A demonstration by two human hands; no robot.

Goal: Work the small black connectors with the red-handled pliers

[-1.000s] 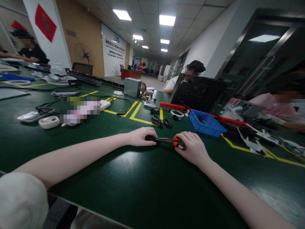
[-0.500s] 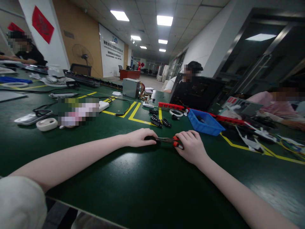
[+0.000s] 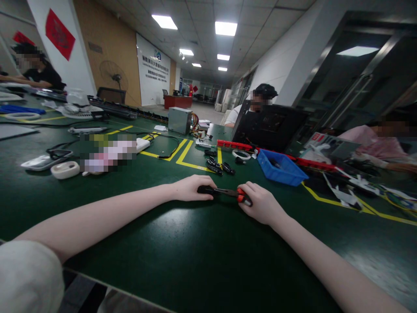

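Observation:
My right hand (image 3: 260, 202) is closed round the red-and-black handles of a pair of pliers (image 3: 230, 192) just above the green table. The jaws point left and meet a small black piece (image 3: 205, 189), whose exact kind I cannot make out. That piece is pinched between the thumb and fingers of my left hand (image 3: 189, 188), which partly hide it. Beyond my hands, several small black parts (image 3: 215, 166) lie on the table (image 3: 169, 252).
A blue bin (image 3: 282, 171) stands beyond my right hand, near a white cable coil (image 3: 241, 154). Farther back are a grey metal box (image 3: 180, 120) and a large black panel (image 3: 267, 128). A white oval object (image 3: 65, 170) lies at left. Other people sit around the table.
The handles of the pliers have come closer together as my right hand squeezes them. My left hand stays almost in place with the black piece.

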